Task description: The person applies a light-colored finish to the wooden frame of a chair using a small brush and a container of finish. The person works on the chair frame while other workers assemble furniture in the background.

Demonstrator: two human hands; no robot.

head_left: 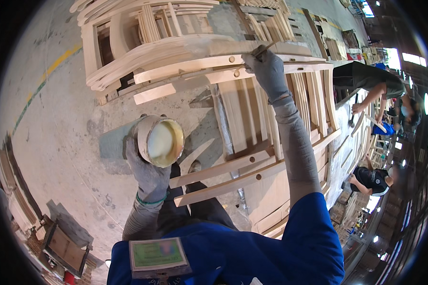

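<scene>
That little round tub (160,140) in your left hand (147,166) holds a pale, creamy liquid, filled close to the rim, and you've got it tipped toward you at about waist level. Your gloved fingers are wrapped around its side from below. Your right hand (267,68) is stretched way out, arm nearly straight, pinching a thin brush (264,49) against the top rail of the unfinished wooden chair frame (252,109) lying in front of you. More bare chair frames (142,28) are stacked just behind it on the concrete floor (57,118).
</scene>
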